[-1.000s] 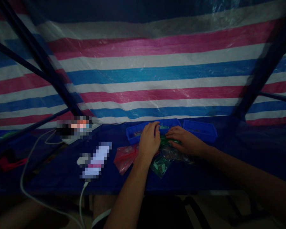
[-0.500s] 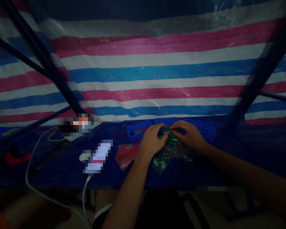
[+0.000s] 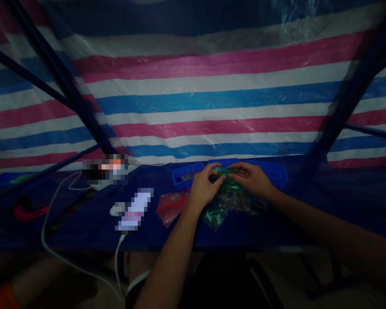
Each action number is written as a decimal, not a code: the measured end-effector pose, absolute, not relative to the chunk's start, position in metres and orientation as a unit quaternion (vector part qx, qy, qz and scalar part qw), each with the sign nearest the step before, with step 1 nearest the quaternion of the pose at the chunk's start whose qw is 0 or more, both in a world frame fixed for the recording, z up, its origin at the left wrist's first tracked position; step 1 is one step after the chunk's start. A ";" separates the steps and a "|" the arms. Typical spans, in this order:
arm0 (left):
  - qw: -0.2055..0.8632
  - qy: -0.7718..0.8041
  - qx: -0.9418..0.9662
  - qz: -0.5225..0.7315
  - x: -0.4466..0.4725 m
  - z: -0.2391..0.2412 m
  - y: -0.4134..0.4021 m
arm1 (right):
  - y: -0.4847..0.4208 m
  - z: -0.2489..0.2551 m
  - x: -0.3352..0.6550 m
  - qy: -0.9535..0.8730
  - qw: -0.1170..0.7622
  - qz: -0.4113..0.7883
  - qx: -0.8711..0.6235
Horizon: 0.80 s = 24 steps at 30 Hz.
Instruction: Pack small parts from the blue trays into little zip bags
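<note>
My left hand and my right hand meet over the middle of the table, fingers curled on a green plastic bag between them. Its contents are too dim to make out. Beneath my hands lies a heap of clear and green plastic bags. A green bag with small slender pieces inside rests nearer the table's front edge. Left of my left wrist are red plastic bags. Behind my hands stand a left blue bin, a middle blue bin and a right blue bin.
A phone, blurred out, lies left on the blue table, its white cable hanging over the edge. Behind it sits a white power strip. Dark metal posts flank a striped sheet. Another person's arm shows at lower left.
My fingers have shifted slightly on the green bag, and more of its bright green plastic shows between them. The camera view has moved a little; the bins and the heap look unchanged.
</note>
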<state>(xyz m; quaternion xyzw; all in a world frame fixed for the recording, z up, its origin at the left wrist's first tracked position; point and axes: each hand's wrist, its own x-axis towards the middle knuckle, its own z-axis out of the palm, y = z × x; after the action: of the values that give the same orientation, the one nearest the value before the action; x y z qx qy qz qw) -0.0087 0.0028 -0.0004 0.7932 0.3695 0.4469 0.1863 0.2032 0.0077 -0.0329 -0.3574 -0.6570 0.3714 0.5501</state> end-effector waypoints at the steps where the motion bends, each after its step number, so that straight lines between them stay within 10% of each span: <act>1: 0.188 0.369 0.793 0.448 -0.009 0.000 0.003 | 0.008 -0.033 0.203 -0.656 0.552 0.371 -0.358; 24: 0.055 0.298 0.836 0.457 -0.001 -0.011 0.004 | 0.009 -0.029 0.200 -0.593 0.599 0.354 -0.407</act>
<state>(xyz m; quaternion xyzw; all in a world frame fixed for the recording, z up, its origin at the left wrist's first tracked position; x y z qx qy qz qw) -0.0009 0.0036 -0.0107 0.8365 0.2978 0.4567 0.0549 0.2004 0.0086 -0.0294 -0.4067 -0.5925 0.3536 0.5987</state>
